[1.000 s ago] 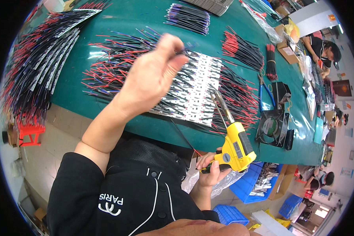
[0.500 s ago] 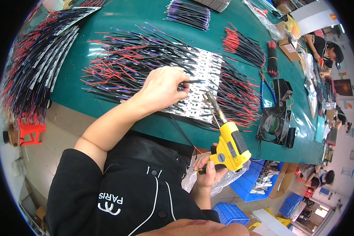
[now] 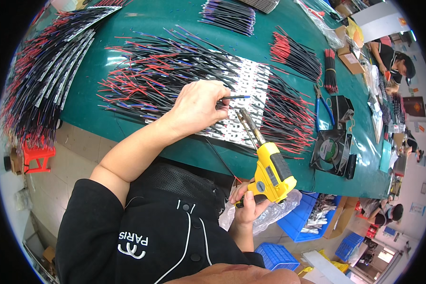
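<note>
My left hand is closed, thumb and fingers pinching a thin black cable whose blue end points right. Under it lies a sheet of white circuit strips, with many black cables running left and red-tipped wires running right. In my right hand is the grip of a yellow soldering gun. Its metal tip points up and left, just below the cable's blue end; whether it touches anything cannot be made out.
Further bundles of red-and-black wires and purple-tipped wires lie on the green table. Blue-handled pliers and a black fan are at the right. A heap of wired strips hangs over the left edge. Blue crates stand below.
The soldering gun has shifted left and slightly up, bringing its tip closer to my left fingers. My left hand has barely moved and still pinches the cable.
</note>
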### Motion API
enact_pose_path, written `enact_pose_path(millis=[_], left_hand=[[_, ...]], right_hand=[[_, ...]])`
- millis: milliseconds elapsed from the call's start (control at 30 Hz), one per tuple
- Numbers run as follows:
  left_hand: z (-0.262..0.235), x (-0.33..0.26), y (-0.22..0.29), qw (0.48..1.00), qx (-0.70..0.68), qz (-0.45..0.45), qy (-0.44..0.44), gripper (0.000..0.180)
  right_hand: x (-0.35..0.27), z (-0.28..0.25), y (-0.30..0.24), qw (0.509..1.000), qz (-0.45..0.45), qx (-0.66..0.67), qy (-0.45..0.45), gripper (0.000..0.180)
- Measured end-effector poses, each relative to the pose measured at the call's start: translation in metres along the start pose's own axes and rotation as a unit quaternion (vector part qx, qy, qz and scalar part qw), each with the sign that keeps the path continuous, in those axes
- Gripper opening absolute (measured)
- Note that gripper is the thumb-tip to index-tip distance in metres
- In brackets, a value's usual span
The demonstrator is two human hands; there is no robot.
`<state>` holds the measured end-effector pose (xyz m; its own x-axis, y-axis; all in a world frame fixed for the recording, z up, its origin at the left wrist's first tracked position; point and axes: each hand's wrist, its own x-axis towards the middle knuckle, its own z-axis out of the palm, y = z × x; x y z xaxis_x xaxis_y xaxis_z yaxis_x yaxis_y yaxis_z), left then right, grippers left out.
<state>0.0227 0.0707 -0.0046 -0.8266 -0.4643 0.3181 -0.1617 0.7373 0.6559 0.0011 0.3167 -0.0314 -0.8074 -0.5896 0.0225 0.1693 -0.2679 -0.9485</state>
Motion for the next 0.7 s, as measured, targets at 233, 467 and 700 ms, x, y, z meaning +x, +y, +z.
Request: enact_pose_path(millis=[233,467,700], left_hand=[[0.0031,-0.0017,0.0008,1.000,0.016,-0.014,0.005,0.013],[0.0024,-0.0007,-0.0011,1.000,0.018,0.000,0.000,0.013],[0.0003,0.0002,-0.0025,1.000,0.026,0.015,-0.005,0.012]], right_hand=[[0.0010,-0.0013,0.0005,1.000,-0.003,-0.005,-0.019,0.033],[0.0052,0.0015,-0.0057,1.000,-0.003,-0.006,-0.008,0.051],[0.0064,-0.0003,-0.0074,1.000,-0.021,-0.004,0.001,0.055]])
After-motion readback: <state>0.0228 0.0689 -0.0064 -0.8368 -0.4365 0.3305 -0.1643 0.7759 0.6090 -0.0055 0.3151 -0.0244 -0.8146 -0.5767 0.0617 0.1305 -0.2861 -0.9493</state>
